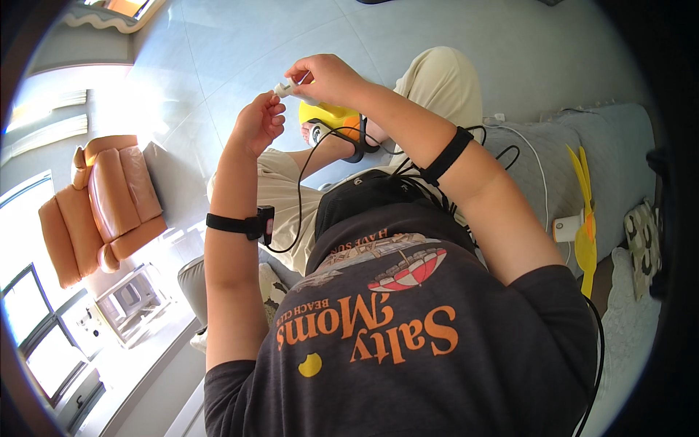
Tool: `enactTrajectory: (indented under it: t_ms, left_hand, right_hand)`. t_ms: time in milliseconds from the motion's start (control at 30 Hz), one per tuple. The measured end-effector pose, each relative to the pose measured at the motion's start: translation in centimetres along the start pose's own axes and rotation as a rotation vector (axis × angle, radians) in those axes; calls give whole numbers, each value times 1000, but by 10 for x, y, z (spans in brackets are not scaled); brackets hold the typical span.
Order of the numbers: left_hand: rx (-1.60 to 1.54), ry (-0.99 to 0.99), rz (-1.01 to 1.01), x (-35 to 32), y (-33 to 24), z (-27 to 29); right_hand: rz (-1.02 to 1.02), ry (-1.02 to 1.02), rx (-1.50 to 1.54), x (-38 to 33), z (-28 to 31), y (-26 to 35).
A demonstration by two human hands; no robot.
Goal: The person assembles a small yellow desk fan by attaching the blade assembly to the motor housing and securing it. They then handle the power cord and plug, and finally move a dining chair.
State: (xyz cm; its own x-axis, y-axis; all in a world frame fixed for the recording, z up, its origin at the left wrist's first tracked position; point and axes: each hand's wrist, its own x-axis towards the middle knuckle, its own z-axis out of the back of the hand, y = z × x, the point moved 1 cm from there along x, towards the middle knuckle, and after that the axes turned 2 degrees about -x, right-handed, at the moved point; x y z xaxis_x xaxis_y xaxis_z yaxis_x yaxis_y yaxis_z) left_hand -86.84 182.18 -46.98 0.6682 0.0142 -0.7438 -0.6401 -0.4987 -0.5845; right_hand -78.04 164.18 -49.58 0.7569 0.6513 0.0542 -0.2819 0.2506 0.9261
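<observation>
My right hand (329,79) pinches a small white cylindrical piece (285,89) between thumb and fingers, out in front of my knees. At the other end of this piece, my left hand (260,124) has its fingers curled, with thumb and fingertip closed against the tip. What kind of piece it is I cannot make out. Just below my hands, near my foot, is a yellow and orange object (331,114), partly hidden by my right hand and leg. A thin black cable (301,175) runs from the band on my left forearm past my lap.
I sit on a grey-covered seat (539,156). Beside me on the right are yellow blade-like pieces (586,240) and a white cylinder (566,229) near a white cable (542,164). At the left stand a brown leather armchair (109,207) and a white frame (133,306). My sandal (354,149) is on the tiled floor.
</observation>
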Motion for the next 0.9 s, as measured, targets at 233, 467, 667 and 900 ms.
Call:
enactTrajectory:
  t_ms: [233, 467, 667, 900]
  left_hand:
    - [376, -33, -307, 1, 8, -5]
    - [1116, -287, -841, 5, 23, -3]
    - [521, -239, -508, 2, 18, 0]
    - [170, 5, 43, 9, -6, -3]
  right_hand:
    - [25, -50, 23, -3, -1, -2]
    - [-4, -6, -7, -4, 0, 0]
    - [29, 7, 21, -6, 3, 2]
    - [45, 46, -14, -4, 5, 3]
